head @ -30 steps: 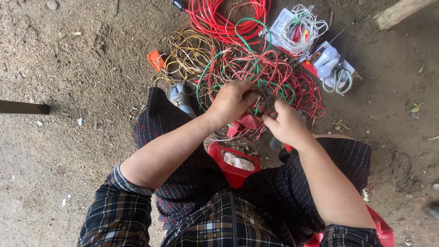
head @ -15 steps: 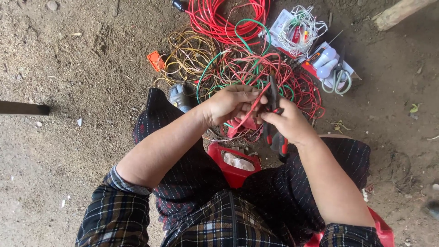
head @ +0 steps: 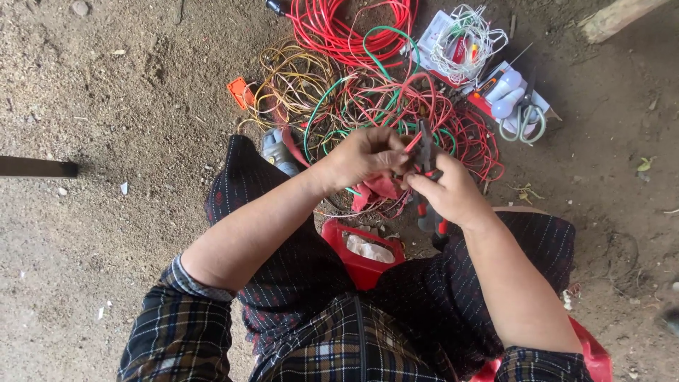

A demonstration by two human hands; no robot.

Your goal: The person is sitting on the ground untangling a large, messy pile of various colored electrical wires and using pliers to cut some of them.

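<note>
My left hand (head: 361, 159) pinches a thin red wire (head: 412, 141) just above my knees. My right hand (head: 449, 192) grips a pair of pliers (head: 426, 152) with red-and-black handles, jaws pointing up and away at the wire end. Both hands meet over a tangle of red, green and pink wires (head: 403, 113) lying on the dirt. A crumpled red scrap (head: 378, 189) lies under my hands.
Coils of red cable (head: 346, 28), yellow-brown wire (head: 293, 81) and white wire (head: 463, 39) lie beyond. Scissors (head: 522, 124), white bulbs (head: 506, 95) and a small orange piece (head: 240, 92) rest on the dirt floor (head: 113, 106). I sit on a red stool (head: 361, 258).
The pliers swung up from pointing down into the tangle to jaws upright at the red wire. My left hand drew the wire up; both hands stayed close together.
</note>
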